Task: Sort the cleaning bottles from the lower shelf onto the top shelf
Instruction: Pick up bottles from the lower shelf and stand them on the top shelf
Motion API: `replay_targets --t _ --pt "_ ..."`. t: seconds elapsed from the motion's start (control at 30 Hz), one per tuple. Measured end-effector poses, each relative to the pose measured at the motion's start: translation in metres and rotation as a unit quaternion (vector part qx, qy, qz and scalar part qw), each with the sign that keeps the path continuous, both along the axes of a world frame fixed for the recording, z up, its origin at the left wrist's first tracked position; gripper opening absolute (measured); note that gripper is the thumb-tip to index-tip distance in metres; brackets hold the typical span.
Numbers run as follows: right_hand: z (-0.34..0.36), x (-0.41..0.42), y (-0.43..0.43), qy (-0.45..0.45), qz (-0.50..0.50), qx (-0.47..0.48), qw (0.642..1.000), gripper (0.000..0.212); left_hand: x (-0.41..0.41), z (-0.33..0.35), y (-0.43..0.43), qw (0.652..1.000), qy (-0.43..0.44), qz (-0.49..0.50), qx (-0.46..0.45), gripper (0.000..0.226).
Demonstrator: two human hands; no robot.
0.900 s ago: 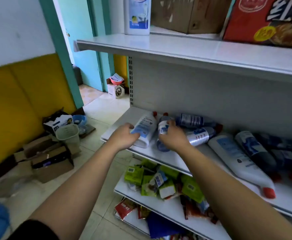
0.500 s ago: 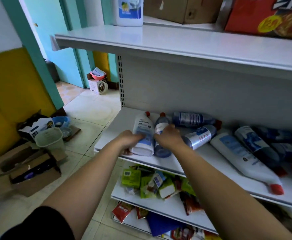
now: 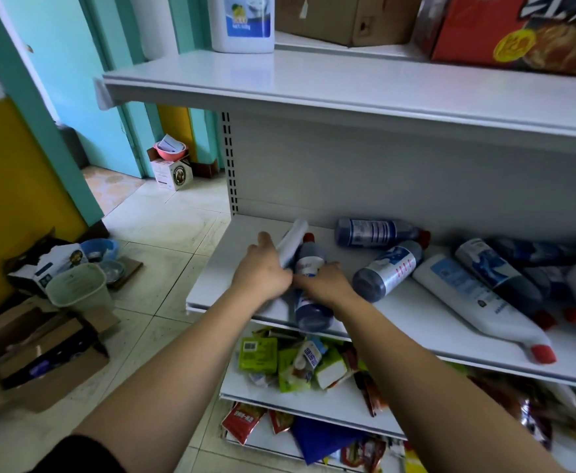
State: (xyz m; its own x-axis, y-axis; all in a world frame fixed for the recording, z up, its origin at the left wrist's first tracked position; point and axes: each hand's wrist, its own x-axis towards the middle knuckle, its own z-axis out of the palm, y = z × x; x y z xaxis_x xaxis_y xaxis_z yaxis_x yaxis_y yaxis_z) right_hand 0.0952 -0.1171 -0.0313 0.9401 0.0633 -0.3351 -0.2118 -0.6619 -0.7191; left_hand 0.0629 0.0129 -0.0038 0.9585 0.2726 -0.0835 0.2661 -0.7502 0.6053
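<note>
1. At the near left end of the grey metal lower shelf, both hands are on bottles that lie side by side on it.
2. The left hand seems to wrap a slim white plastic bottle, though blur there makes the finger positions hard to read. One finger points towards the far wall.
3. The right hand is curled over the middle of a dark blue bottle with a red cap, whose base hangs at the shelf's near edge.
4. To do this step well, I would take a firm grip round each body before lifting, since they look smooth and could roll.
5. It would help to turn them cap-up on the way and clear the front lip of the grey top shelf. They can stand on its bare left part, beside the large white jug with a blue label.
6. Further right the lower shelf holds more toppled bottles, among them a long white bottle with a red cap and a dark one at the far wall.
7. The shelf beneath carries green packets.
8. On the floor to the left:
   - a pale green plastic bin, contents unseen;
   - an open cardboard box with dark items inside;
   - farther off, a pink bowl holding paper.
</note>
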Motion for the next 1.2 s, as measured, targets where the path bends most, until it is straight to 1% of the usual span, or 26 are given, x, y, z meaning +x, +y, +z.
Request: replay_targets --t 0.1,0.13,0.17,0.2,0.27,0.3,0.33,0.47,0.53,0.6,0.67,0.73,0.8,0.87,0.97,1.03,1.1,1.2 --pt "0.003 -0.002 -0.010 0.014 -0.057 0.071 0.996 0.052 0.006 -0.004 -0.003 0.998 0.035 -0.002 -0.046 0.042" --pt "0.004 -0.003 -0.014 0.025 -0.074 0.089 0.993 0.045 0.007 -0.008 -0.002 0.997 0.052 -0.001 -0.057 0.043" --pt "0.006 -0.005 -0.018 0.034 -0.081 0.104 0.991 0.045 0.007 -0.011 0.000 0.996 0.069 0.005 -0.064 0.043" --pt "0.007 -0.008 -0.020 0.042 -0.082 0.113 0.989 0.053 0.007 -0.015 0.000 0.994 0.080 0.014 -0.073 0.043" --pt "0.008 -0.012 -0.022 0.040 -0.077 0.118 0.989 0.078 0.008 -0.019 0.002 0.990 0.087 0.037 -0.104 0.034" --pt "0.006 -0.013 -0.023 0.034 -0.074 0.118 0.990 0.083 0.008 -0.019 0.002 0.987 0.093 0.046 -0.124 0.030" --pt "0.005 -0.014 -0.024 0.028 -0.073 0.117 0.990 0.080 0.009 -0.016 0.001 0.983 0.102 0.050 -0.147 0.031" --pt "0.007 -0.019 -0.031 0.027 -0.068 0.107 0.991 0.051 0.009 -0.012 0.002 0.965 0.132 0.041 -0.223 0.034" --pt "0.006 -0.022 -0.033 0.033 -0.059 0.110 0.992 0.045 0.007 -0.013 0.000 0.957 0.130 0.041 -0.257 0.030" --pt "0.005 -0.028 -0.033 0.033 -0.063 0.131 0.989 0.050 0.002 -0.015 0.000 0.953 0.110 0.042 -0.279 0.029" --pt "0.004 -0.035 -0.032 0.025 -0.068 0.166 0.983 0.053 -0.003 -0.018 0.002 0.945 0.096 0.046 -0.309 0.033" --pt "0.007 -0.042 -0.033 0.031 -0.068 0.214 0.974 0.050 -0.012 -0.022 0.008 0.927 0.083 0.055 -0.361 0.043" --pt "0.016 -0.050 -0.033 0.023 -0.062 0.245 0.967 0.047 -0.023 -0.023 0.013 0.910 0.061 0.066 -0.405 0.047" --pt "0.023 -0.058 -0.032 0.011 -0.075 0.275 0.958 0.048 -0.034 -0.021 0.015 0.897 0.029 0.057 -0.437 0.042" --pt "0.033 -0.072 -0.031 -0.006 -0.094 0.314 0.945 0.050 -0.052 -0.009 0.018 0.886 -0.006 0.024 -0.462 0.024" --pt "0.041 -0.084 -0.032 -0.016 -0.089 0.325 0.942 0.050 -0.066 0.000 0.019 0.876 -0.020 0.004 -0.482 0.017" --pt "0.047 -0.096 -0.033 -0.033 -0.078 0.331 0.940 0.052 -0.079 0.007 0.020 0.867 -0.035 -0.012 -0.497 0.017" --pt "0.057 -0.117 -0.032 -0.073 -0.064 0.328 0.940 0.054 -0.100 0.016 0.020 0.862 -0.071 -0.038 -0.501 0.026"
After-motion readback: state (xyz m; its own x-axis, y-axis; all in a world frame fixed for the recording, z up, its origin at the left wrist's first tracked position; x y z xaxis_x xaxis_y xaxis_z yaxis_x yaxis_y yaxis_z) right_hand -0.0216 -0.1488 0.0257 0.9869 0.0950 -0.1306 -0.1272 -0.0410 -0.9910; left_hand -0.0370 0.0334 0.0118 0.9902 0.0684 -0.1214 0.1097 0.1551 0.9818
